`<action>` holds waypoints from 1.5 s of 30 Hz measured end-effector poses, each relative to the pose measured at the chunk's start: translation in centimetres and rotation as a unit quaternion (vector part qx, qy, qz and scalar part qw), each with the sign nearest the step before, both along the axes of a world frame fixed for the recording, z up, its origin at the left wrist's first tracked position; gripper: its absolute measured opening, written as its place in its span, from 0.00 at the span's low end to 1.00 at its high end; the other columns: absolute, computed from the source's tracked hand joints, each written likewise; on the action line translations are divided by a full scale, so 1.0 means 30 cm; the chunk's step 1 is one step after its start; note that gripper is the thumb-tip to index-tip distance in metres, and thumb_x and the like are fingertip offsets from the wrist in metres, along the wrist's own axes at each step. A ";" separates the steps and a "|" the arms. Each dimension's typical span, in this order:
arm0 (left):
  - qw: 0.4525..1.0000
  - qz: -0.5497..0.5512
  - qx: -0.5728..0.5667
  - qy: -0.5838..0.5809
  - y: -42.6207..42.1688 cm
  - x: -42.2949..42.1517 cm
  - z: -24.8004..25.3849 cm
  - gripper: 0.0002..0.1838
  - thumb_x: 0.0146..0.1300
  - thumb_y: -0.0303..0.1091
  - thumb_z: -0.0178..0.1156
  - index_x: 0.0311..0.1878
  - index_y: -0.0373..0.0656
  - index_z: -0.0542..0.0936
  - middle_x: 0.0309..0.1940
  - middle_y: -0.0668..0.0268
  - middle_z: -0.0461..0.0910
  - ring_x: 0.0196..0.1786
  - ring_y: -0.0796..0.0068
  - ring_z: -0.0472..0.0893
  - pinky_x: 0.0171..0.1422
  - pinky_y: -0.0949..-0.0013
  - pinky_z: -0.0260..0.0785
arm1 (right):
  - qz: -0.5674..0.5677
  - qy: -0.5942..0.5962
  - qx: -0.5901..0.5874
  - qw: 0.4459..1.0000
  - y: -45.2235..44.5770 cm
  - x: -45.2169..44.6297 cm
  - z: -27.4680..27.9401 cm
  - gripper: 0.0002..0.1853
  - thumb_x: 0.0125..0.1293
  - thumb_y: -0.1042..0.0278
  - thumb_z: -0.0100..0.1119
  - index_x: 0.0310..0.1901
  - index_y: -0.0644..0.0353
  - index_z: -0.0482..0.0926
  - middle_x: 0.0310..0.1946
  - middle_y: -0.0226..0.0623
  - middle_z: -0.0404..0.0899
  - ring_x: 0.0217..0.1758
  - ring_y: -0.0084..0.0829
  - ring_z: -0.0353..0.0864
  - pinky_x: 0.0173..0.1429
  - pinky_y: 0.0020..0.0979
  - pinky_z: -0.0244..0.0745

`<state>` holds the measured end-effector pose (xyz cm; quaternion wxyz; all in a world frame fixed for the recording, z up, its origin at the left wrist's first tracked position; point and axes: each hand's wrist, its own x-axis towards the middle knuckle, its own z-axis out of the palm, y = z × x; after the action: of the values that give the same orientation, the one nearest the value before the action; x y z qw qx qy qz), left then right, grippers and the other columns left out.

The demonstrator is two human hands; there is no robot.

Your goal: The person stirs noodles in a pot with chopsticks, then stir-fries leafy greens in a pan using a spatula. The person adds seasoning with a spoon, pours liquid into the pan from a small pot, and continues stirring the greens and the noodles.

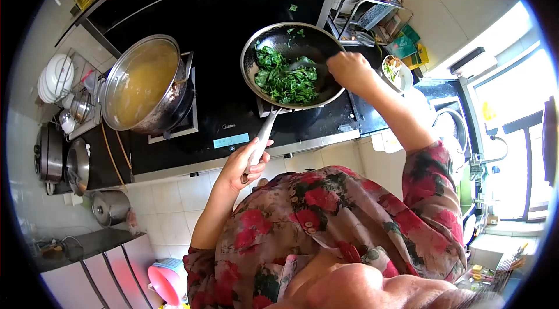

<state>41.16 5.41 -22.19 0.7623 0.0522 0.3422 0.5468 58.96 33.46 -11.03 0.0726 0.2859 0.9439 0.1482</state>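
Observation:
My left hand (247, 162) is wrapped round the metal handle (266, 133) of a dark wok (329, 47), which sits on the right side of the black stove. Chopped green leaves (288, 79) lie in the wok, mostly on its left and lower side, with a few bits stuck to the far wall. Over the wok's right rim, my right hand (349, 70) is closed on a spatula (305, 66) whose end rests among the leaves. Its handle is mostly hidden by the fingers.
A large pot (142, 85) of yellowish liquid stands on the left burner. Right of the wok is a white bowl (397, 74) of chopped food. Behind it stands a rack (372, 15) with knives and a grater. Plates (58, 75) and pans are at the far left, a sink at the right.

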 end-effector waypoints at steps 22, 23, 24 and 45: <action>1.000 -0.003 -0.012 0.022 0.012 -0.008 0.006 0.25 0.73 0.47 0.44 0.63 0.35 0.65 0.29 0.65 0.73 0.15 0.88 0.61 0.11 0.83 0.53 | 0.003 -0.033 -0.003 0.999 -0.014 0.206 0.095 0.05 0.59 0.65 0.57 0.33 0.52 0.82 0.23 0.37 0.81 0.31 0.38 0.84 0.33 0.38 0.79; 1.000 -0.005 -0.015 0.023 0.012 -0.009 0.007 0.25 0.73 0.47 0.44 0.63 0.35 0.65 0.29 0.65 0.73 0.15 0.88 0.61 0.11 0.83 0.53 | 0.012 -0.062 -0.043 0.997 -0.047 0.197 0.081 0.05 0.58 0.66 0.57 0.33 0.54 0.81 0.23 0.36 0.80 0.31 0.38 0.84 0.33 0.37 0.79; 1.000 -0.006 -0.015 0.022 0.015 -0.011 0.010 0.25 0.73 0.47 0.44 0.62 0.35 0.66 0.29 0.65 0.72 0.14 0.88 0.61 0.11 0.83 0.53 | 0.038 -0.060 -0.041 0.997 -0.057 0.182 0.023 0.05 0.57 0.68 0.57 0.33 0.55 0.80 0.23 0.36 0.80 0.30 0.38 0.84 0.32 0.37 0.78; 0.944 -0.024 0.033 0.328 0.013 -0.052 0.041 0.23 0.71 0.40 0.50 0.63 0.36 0.66 0.40 0.59 0.80 0.31 0.73 0.81 0.32 0.73 0.76 | -0.037 0.065 -0.006 0.997 0.078 0.244 -0.108 0.05 0.59 0.71 0.55 0.32 0.56 0.81 0.26 0.38 0.83 0.31 0.36 0.85 0.32 0.34 0.79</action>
<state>39.60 5.79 -20.95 0.6188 0.2618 0.5533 0.4923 66.28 35.79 -14.26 0.0182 0.3293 0.9363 0.1204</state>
